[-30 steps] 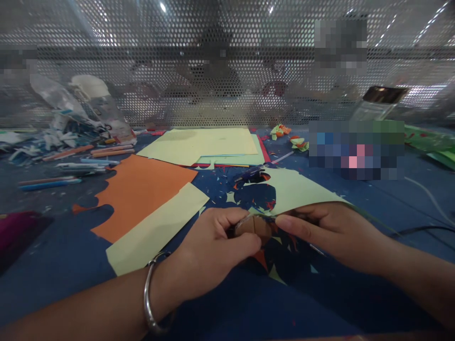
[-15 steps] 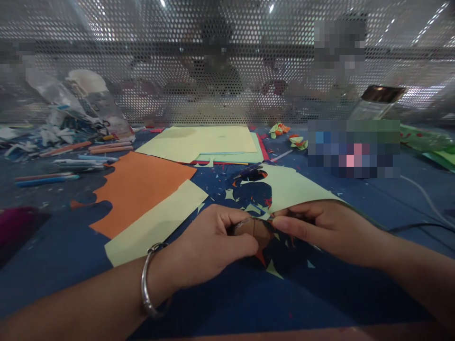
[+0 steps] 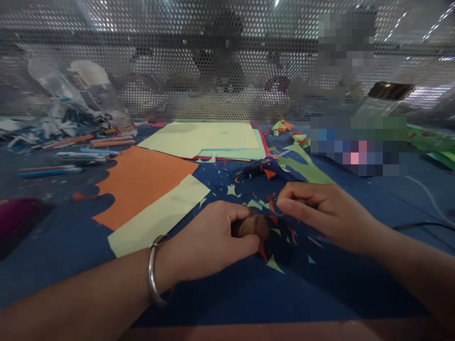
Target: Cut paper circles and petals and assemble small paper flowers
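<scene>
My left hand [image 3: 216, 241], with a silver bangle at the wrist, is closed low over the blue table. Its thumb and fingers curl round a shaded brown rounded shape [image 3: 256, 226]; whether that is an object or my own folded fingers is unclear. My right hand [image 3: 313, 206] is closed in a pinch to the right, apart from the left. What it holds, if anything, is hidden. Behind it lies a pale green paper [image 3: 305, 163] with curved cut edges. Small green and orange paper scraps [image 3: 273, 264] are scattered between and around both hands.
A dark tool [image 3: 256, 166] with a small red light lies beyond the hands. Orange paper [image 3: 145, 182] and a pale yellow strip [image 3: 159, 215] lie left. Stacked paper sheets [image 3: 202, 137] are farther back. Markers [image 3: 53, 171] and a bottle [image 3: 103, 97] stand or lie left, before a perforated metal screen [image 3: 170, 61].
My right hand has moved up, away from my left. The pale green paper behind it has shifted and shows less of its surface. The rounded shape in my left hand looks different.
</scene>
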`<state>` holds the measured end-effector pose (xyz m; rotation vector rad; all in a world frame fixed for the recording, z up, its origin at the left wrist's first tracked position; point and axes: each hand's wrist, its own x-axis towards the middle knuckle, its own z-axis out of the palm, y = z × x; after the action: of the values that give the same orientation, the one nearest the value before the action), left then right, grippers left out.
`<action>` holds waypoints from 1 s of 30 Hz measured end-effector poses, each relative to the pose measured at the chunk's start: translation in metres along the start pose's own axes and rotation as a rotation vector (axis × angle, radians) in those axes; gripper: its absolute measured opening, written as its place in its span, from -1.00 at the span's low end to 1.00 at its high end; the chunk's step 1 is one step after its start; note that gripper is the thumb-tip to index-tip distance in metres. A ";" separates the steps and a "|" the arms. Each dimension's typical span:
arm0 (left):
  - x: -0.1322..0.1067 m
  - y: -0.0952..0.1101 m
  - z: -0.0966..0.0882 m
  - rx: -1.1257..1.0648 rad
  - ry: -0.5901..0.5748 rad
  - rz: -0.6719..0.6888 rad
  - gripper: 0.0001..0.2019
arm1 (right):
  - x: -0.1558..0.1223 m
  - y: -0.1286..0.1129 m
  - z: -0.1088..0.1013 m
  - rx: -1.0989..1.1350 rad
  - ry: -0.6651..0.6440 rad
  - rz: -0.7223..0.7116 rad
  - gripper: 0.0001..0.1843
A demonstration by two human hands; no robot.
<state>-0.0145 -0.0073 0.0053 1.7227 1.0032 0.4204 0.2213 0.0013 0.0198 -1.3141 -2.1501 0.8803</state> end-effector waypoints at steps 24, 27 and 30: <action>0.072 0.080 -0.075 0.930 0.871 0.534 -0.72 | 0.003 0.007 0.010 -0.301 -0.033 -0.031 -0.56; 0.072 0.057 -0.122 0.574 0.998 0.214 -0.61 | 0.005 0.010 0.008 -0.346 -0.024 -0.002 -0.56; 0.073 0.017 -0.159 0.548 1.175 0.087 -0.47 | 0.008 0.014 0.008 -0.412 -0.014 0.040 -0.55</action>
<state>-0.0751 0.1452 0.0690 1.9761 2.0030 1.4097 0.2209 0.0104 0.0050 -1.5480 -2.4092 0.4723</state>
